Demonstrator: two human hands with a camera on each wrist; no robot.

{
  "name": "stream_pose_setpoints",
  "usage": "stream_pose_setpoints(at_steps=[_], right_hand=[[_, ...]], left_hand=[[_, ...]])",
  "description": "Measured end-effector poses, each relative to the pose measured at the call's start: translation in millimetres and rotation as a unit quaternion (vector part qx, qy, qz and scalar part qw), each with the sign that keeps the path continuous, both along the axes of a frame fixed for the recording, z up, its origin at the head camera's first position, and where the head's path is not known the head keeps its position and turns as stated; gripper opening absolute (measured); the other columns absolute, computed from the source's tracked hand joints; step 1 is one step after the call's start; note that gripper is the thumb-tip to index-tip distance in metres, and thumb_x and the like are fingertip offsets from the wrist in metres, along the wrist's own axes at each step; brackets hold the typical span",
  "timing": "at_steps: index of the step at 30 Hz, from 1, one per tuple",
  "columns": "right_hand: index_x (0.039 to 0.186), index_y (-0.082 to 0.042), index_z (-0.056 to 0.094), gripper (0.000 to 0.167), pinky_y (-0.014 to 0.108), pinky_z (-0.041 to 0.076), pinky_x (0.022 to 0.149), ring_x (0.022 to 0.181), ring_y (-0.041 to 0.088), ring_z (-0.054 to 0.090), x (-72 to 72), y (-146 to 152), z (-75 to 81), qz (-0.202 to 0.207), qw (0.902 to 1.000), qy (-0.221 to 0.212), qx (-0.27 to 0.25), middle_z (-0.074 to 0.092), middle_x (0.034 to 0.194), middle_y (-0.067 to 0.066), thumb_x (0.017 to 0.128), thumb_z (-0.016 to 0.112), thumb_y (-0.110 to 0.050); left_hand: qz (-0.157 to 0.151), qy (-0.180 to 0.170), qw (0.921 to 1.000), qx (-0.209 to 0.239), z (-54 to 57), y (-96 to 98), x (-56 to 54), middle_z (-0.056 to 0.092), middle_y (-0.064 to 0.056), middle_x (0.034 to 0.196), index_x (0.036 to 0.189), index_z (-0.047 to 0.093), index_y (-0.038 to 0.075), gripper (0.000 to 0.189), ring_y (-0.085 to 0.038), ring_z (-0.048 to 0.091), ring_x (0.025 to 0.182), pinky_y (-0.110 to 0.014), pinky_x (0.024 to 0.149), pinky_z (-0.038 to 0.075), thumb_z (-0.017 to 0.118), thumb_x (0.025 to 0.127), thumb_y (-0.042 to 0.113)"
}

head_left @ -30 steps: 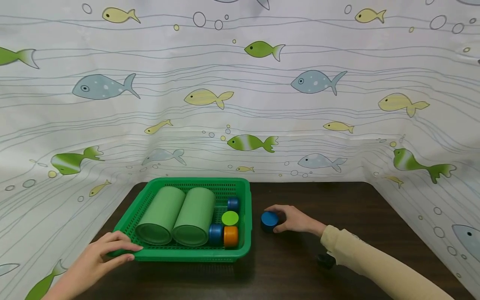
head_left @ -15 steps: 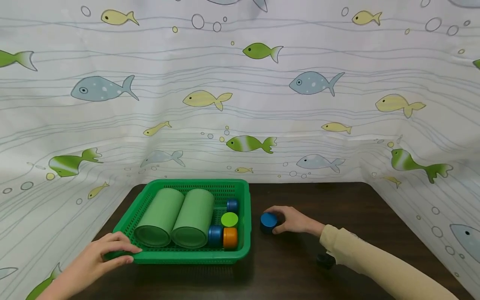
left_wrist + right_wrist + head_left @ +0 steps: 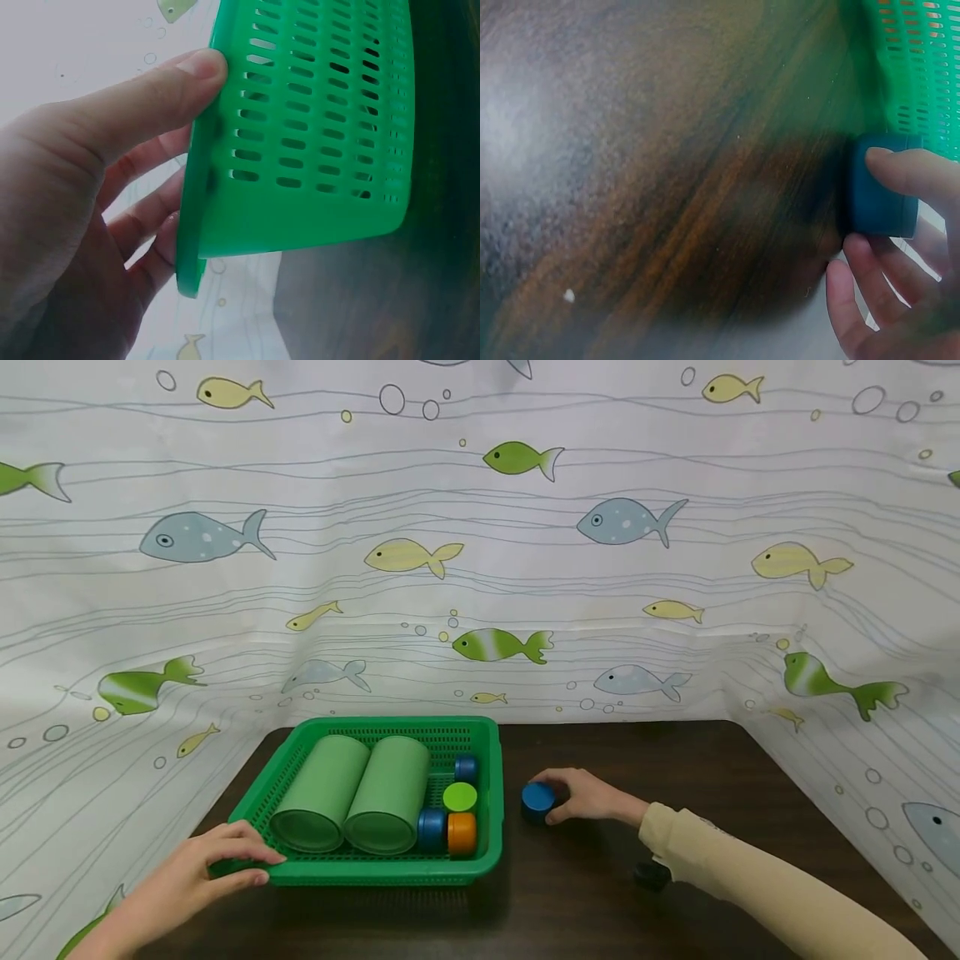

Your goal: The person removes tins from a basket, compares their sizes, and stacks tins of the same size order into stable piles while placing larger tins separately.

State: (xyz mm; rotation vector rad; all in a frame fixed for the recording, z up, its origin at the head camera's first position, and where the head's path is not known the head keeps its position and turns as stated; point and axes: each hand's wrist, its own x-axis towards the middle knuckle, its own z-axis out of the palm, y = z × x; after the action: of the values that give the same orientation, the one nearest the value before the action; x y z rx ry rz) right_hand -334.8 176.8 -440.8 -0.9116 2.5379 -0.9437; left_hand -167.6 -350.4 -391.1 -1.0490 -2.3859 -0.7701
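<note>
My left hand (image 3: 212,866) grips the front left corner of the green plastic basket (image 3: 375,870). In the left wrist view the thumb presses the slotted outer wall just below the rim, and the fingers curl round the rim from the other side. To the right of the basket, my right hand (image 3: 588,797) holds a short round blue jar (image 3: 537,800) between thumb and fingers. The jar stands upright on the dark table. In the right wrist view the thumb lies against the jar's side (image 3: 881,195), with the basket wall close behind it.
In the basket lie two large pale green cylinders (image 3: 321,789) side by side. Right of them are two small blue jars (image 3: 432,828), a lime-lidded one (image 3: 460,797) and an orange one (image 3: 461,833). A small black object (image 3: 651,876) is by the right sleeve. A fish-print curtain (image 3: 480,568) surrounds the table.
</note>
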Motion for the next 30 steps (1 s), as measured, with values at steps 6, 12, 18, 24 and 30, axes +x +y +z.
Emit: stream_pose_setpoints(at_steps=[6,12,18,24,30], right_hand=[[0.135,-0.009,0.057,0.057,0.054,0.048,0.099,0.118,0.031,0.056,4.2,0.7,1.7,0.002,1.0000,0.005,0.006,0.059,0.134,0.015,0.084,0.079,-0.022],[0.135,-0.010,0.057,0.057,0.055,0.048,0.100,0.118,0.031,0.055,5.3,1.7,2.6,0.003,0.9999,0.012,0.000,0.059,0.134,0.015,0.084,0.079,-0.023],[0.135,-0.013,0.058,0.056,0.056,0.046,0.101,0.120,0.031,0.054,1.5,1.8,0.5,-0.002,1.0000,0.008,0.000,0.058,0.135,0.013,0.084,0.079,-0.025],[0.134,-0.015,0.058,0.055,0.056,0.046,0.101,0.120,0.031,0.054,-1.0,1.5,-1.7,-0.008,0.9999,0.005,-0.008,0.059,0.135,0.012,0.084,0.079,-0.024],[0.134,-0.013,0.058,0.057,0.054,0.048,0.099,0.119,0.030,0.056,0.2,0.3,-2.4,-0.013,0.9998,0.009,-0.009,0.059,0.134,0.013,0.083,0.080,-0.026]], left_hand=[[0.015,-0.034,0.9993,-0.009,2.1,2.0,1.8,0.062,0.017,0.094,0.104,0.073,0.026,0.044,0.005,0.055,0.086,-0.009,0.073,0.041,0.082,0.071,-0.002],[0.009,-0.045,0.9989,-0.002,2.6,2.2,0.8,0.063,0.015,0.094,0.103,0.074,0.024,0.041,0.004,0.056,0.084,-0.012,0.070,0.041,0.080,0.074,-0.003],[0.019,-0.051,0.9985,-0.003,3.3,0.2,2.3,0.062,0.016,0.093,0.104,0.074,0.024,0.039,0.005,0.055,0.084,-0.012,0.069,0.040,0.080,0.074,-0.001],[0.023,-0.040,0.9989,-0.005,4.7,1.4,2.5,0.063,0.015,0.093,0.103,0.074,0.023,0.040,0.004,0.055,0.084,-0.012,0.070,0.041,0.081,0.073,-0.002],[0.033,-0.024,0.9991,-0.010,6.7,5.0,6.0,0.062,0.016,0.093,0.103,0.074,0.025,0.043,0.004,0.055,0.086,-0.010,0.073,0.041,0.082,0.071,-0.003]])
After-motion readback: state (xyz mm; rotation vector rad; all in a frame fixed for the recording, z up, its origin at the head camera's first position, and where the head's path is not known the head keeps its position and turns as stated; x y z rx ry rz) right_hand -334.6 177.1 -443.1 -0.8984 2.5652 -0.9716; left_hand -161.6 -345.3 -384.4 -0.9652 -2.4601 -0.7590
